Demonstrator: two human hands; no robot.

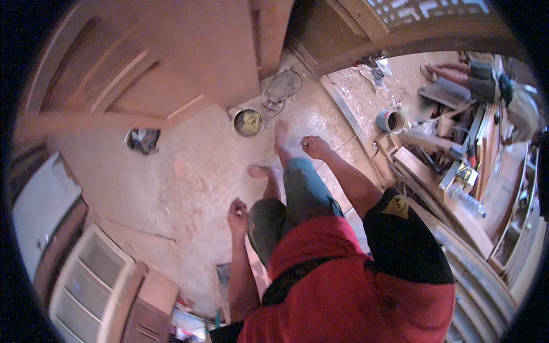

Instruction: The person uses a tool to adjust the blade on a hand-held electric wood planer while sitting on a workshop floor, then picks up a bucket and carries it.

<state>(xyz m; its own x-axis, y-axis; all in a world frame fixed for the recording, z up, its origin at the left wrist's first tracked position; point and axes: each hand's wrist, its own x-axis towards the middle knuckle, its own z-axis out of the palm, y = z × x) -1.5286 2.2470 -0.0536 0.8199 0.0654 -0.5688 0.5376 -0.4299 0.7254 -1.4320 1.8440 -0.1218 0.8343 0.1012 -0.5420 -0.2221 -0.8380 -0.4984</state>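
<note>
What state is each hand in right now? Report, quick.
Left bare hand: loosely curled; whether it holds anything cannot be told.
Right bare hand: also curled; too small to tell if anything is held.

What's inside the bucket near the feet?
The bucket holds yellowish material, too blurred to identify. Whatever lies beneath it, including the bottom, is covered and can't be seen.

Wearer's hands (pixel 238 216) (pixel 312 147): two are seen | wearer's bare feet (pixel 281 134) (pixel 260 171): two are seen | open round containers (pixel 248 122) (pixel 390 122): two are counted | clear bottle (pixel 466 200): one is noted | other person (pixel 483 81): one is shown
</note>
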